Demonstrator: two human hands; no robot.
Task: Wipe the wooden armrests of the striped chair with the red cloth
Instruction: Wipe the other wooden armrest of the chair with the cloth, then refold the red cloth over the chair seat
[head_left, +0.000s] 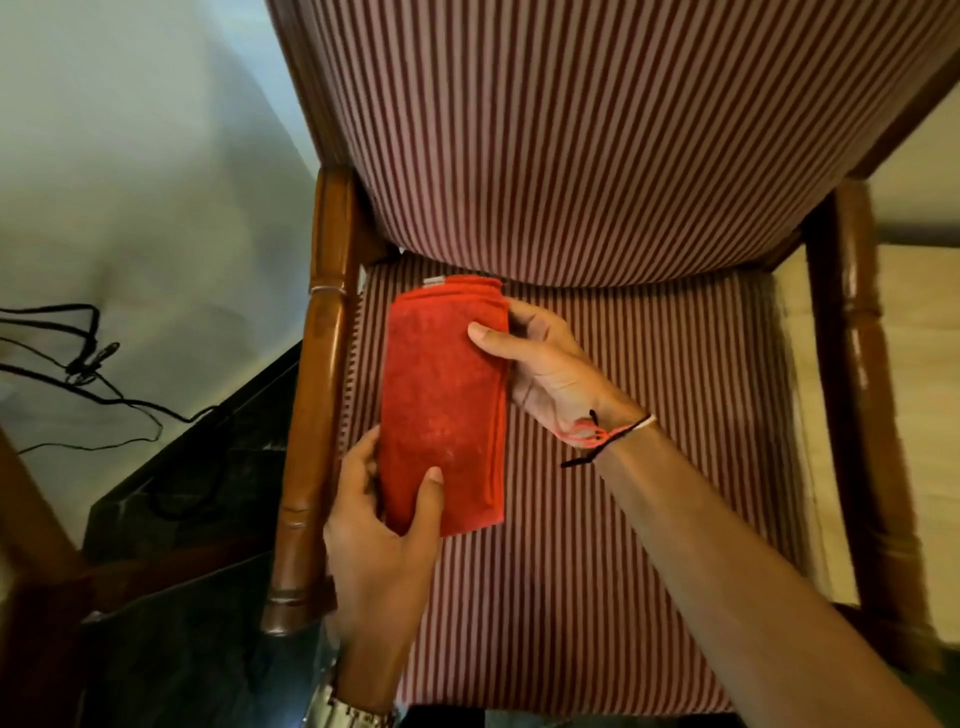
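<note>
My left hand (379, 540) is nearest to me, with a metal watch (353, 717) on the wrist at the bottom edge. It grips the near end of the red cloth (444, 410): the thumb (428, 493) lies across the top face and the other fingers are tucked behind the left edge, so I am pinching the fabric.

The cloth is folded into a long, thick pad with several layers showing along its right side and far end. It is held just above the left part of the striped seat (623, 467), close beside the left armrest (317, 395) but not touching it as far as I can tell.

My right hand (545, 364) comes in from the lower right and holds the cloth's far right edge, thumb on top and fingers curled under the layers. Red and black threads (597, 434) are tied round that wrist.

Farther off, the right armrest (862, 395) runs along the other side of the seat, well apart from the cloth. Beyond the seat rises the striped backrest (623, 130). Off to the left, black cables (78, 358) lie on a pale surface (130, 156).
</note>
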